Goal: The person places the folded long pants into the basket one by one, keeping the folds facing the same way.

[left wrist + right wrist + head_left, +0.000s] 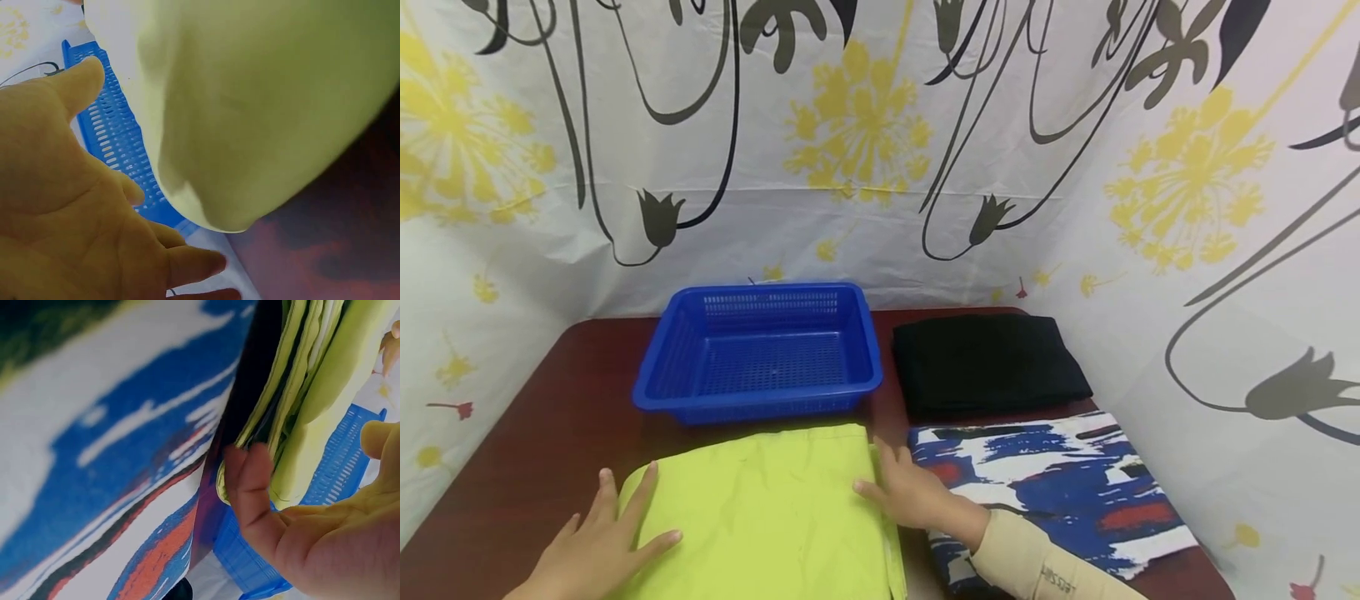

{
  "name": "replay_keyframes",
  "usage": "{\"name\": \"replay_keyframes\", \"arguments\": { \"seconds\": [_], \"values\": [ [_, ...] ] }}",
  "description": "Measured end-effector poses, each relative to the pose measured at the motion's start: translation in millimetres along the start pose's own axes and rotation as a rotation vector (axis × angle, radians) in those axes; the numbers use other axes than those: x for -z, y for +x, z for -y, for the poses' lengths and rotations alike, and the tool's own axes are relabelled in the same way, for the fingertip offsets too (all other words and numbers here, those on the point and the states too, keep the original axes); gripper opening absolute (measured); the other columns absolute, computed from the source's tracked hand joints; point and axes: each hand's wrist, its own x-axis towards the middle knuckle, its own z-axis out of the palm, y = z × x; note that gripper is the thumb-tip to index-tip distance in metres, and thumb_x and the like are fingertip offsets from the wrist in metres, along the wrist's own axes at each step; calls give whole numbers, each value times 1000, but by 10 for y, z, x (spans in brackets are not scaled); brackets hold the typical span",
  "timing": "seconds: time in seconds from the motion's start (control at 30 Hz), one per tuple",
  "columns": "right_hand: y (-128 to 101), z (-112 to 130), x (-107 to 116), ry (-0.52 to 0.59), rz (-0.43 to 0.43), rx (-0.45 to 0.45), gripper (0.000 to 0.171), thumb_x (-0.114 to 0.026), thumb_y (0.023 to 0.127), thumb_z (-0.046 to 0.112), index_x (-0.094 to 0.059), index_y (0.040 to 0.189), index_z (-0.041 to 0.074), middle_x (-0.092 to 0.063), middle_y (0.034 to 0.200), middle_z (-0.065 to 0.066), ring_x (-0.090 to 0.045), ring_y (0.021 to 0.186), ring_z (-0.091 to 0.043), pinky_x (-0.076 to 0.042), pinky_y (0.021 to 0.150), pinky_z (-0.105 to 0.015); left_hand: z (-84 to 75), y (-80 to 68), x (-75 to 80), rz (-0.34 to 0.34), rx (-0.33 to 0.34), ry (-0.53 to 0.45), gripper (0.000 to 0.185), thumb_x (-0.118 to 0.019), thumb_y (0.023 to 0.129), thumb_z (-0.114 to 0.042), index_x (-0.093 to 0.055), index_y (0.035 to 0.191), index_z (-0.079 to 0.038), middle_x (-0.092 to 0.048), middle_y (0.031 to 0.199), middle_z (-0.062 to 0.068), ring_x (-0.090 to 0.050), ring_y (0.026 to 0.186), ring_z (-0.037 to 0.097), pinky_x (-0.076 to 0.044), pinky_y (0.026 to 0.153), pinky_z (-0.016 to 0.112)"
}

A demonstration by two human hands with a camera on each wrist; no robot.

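A folded lime-yellow cloth (767, 508) lies flat at the front of the table, between both hands. At its left edge is my left hand (591, 542), fingers spread, the thumb over the cloth's edge. The left wrist view shows that palm beside the cloth's rounded corner (231, 187), with no grip on it. My right hand (913, 492) touches the cloth's right edge. Seen from the right wrist, its fingertips (253, 478) rest against the stacked fold layers, and the thumb stands apart from them.
Behind the yellow cloth stands a blue perforated plastic basket (760, 400). A folded black cloth (988, 362) lies at the back right. In front of it is a folded blue, white and red patterned cloth (1045, 475). Printed curtains (730, 233) enclose the dark red table (512, 450).
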Motion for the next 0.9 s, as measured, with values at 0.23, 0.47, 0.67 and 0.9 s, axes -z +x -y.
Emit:
{"name": "replay_keyframes", "arguments": {
  "seconds": [0.23, 0.47, 0.67, 0.9],
  "values": [
    [-14, -22, -15, -11, 12, 9, 82, -56, 94, 47, -22, 150, -2, -39, 141, -36, -57, 113, -46, -52, 79, -56, 79, 82, -67, 160, 30, -159, 98, -40, 95, -61, 15, 151, -2, 5, 132, 60, -53, 94, 66, -47, 69, 64],
    [-27, -30, -81, 54, 50, 72, 85, -58, 94, 43, -16, 150, -6, -26, 150, -37, -38, 133, -50, -45, 98, -57, 231, 105, -184, 147, -16, -316, 98, -47, 98, -48, 19, 148, 4, 1, 138, 56, -7, 124, 74, -36, 82, 77],
    [-6, -16, -101, -1, 41, 59, 87, -61, 92, 42, -15, 151, -5, -32, 146, -37, -53, 120, -43, -54, 83, -49, 225, 84, -186, 88, -24, -296, 97, -49, 98, -46, 15, 149, 6, -19, 135, 53, -23, 123, 69, -43, 83, 69],
    [-4, 7, -119, 121, 52, 62, 89, -65, 91, 34, -12, 150, -6, -30, 143, -40, -47, 124, -44, -48, 95, -53, 169, 35, -173, -6, 14, -284, 100, -59, 92, -47, 1, 150, 8, -28, 129, 51, -35, 118, 67, -48, 75, 65]
  ]
}}
